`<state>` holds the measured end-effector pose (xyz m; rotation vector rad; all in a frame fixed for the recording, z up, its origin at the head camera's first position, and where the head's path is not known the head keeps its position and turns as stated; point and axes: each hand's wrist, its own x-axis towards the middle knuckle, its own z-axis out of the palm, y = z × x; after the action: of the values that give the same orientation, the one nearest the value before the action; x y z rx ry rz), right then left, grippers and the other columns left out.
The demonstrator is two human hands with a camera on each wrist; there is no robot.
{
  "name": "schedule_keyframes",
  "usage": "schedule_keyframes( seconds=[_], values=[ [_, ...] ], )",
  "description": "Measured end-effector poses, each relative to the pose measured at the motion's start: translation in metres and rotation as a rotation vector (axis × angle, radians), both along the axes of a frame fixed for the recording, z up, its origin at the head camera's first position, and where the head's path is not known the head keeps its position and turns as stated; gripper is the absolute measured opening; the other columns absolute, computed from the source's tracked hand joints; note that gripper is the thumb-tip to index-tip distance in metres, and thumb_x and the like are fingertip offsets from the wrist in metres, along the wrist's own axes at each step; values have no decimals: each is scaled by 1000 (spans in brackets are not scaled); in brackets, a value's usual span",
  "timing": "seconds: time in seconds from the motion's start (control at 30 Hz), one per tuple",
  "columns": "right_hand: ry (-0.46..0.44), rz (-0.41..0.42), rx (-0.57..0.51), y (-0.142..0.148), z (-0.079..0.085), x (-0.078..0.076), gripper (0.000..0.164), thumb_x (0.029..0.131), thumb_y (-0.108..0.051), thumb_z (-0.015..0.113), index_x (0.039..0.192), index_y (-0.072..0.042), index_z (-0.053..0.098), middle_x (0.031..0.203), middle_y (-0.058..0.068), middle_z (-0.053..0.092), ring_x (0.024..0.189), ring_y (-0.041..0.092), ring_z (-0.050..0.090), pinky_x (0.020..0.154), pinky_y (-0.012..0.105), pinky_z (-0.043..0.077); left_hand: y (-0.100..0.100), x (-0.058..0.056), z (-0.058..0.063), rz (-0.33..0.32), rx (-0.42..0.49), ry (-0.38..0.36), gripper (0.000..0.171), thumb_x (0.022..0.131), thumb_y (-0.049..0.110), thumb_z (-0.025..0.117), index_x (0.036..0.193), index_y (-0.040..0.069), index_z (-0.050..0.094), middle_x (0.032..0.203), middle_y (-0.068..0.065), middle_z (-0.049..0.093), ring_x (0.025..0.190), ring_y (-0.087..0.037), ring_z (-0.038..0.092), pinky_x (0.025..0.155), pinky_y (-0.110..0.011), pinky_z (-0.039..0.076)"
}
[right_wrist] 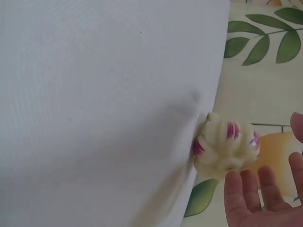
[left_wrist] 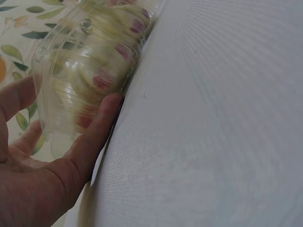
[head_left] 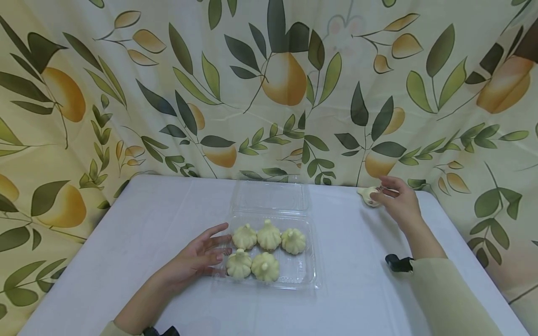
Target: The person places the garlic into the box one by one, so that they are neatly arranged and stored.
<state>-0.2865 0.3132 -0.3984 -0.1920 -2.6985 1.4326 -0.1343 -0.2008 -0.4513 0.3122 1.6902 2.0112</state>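
Note:
A clear plastic clamshell box (head_left: pixel 297 276) lies on the table with its lid (head_left: pixel 269 197) folded back. Inside it are several whitish garlic bulbs (head_left: pixel 269 234), with pink-purple patches low on their sides in the left wrist view. My left hand (head_left: pixel 196 257) rests its loosely spread fingers along the box's left wall. Near the back right edge lies a single garlic bulb (head_left: pixel 368 196), streaked purple in the right wrist view. My right hand (head_left: pixel 401 205) is right at this bulb, thumb and fingers apart, fingertips (right_wrist: pixel 233 182) close to its side.
A white cloth (head_left: pixel 349 280) covers the table. Right behind its back edge hangs a curtain (head_left: pixel 260 140) printed with leaves and orange fruit. Each wrist carries a black camera mount, the right one (head_left: pixel 398 263) sticking out to the left of the sleeve.

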Motion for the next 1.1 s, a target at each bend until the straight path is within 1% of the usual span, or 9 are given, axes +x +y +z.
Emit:
schedule_keyframes(
  seconds=[0.13,0.23,0.3,0.47,0.6,0.67,0.77,0.93,1.1],
  values=[
    [3,-32,-33,0,-3,-2,65,92,-26,72,149,-9,43,149,17,43,131,31,47,82,13,47,0,0,0,-2,-1,-1,75,99,6,57,160,20,15,162,-18,22,141,-39,37,94,-52,52],
    [-7,-54,-43,-1,-4,-4,65,93,-25,70,150,-9,42,151,17,42,134,33,45,95,23,50,0,0,0,-2,-1,0,75,99,6,57,160,20,15,162,-18,22,141,-39,37,93,-52,53],
    [-7,-62,-42,0,-5,-7,66,93,-25,69,151,-8,41,152,18,42,135,34,45,97,24,49,0,0,0,1,-2,-2,75,99,6,57,160,20,15,162,-18,22,141,-39,37,93,-52,53],
    [1,-38,-6,3,-10,-11,68,93,-26,69,153,-9,39,153,20,41,134,37,45,88,18,45,0,0,0,-1,-4,-5,75,99,6,57,160,20,15,162,-18,22,141,-39,37,93,-52,53],
    [-22,-3,68,4,-13,-11,68,94,-30,68,153,-10,40,154,21,40,133,42,44,98,38,45,0,0,0,-5,-4,-5,76,99,6,57,160,20,15,162,-18,22,141,-38,37,94,-52,53],
    [-32,5,101,5,-15,-11,67,94,-33,67,152,-9,41,153,21,41,132,43,45,98,44,43,0,0,0,-4,-2,-5,76,99,6,57,160,20,15,162,-18,22,141,-39,37,93,-52,53],
    [-41,5,126,4,-17,-10,65,95,-35,66,149,-7,45,150,21,45,130,43,47,92,39,45,0,0,0,-5,3,-1,75,99,5,57,160,19,15,162,-19,22,141,-40,36,93,-53,52],
    [-71,-9,95,1,-18,-9,60,93,-36,69,139,-3,49,144,23,48,128,40,47,82,27,41,1,1,1,-2,-1,-7,75,99,5,57,160,20,15,162,-19,22,141,-40,36,93,-53,52],
    [-163,23,22,-4,-17,-10,51,91,-37,72,120,-2,48,128,18,49,108,26,51,77,23,47,1,1,2,2,-5,-10,76,99,7,58,160,20,15,162,-19,21,141,-40,36,93,-53,53]
  ],
)
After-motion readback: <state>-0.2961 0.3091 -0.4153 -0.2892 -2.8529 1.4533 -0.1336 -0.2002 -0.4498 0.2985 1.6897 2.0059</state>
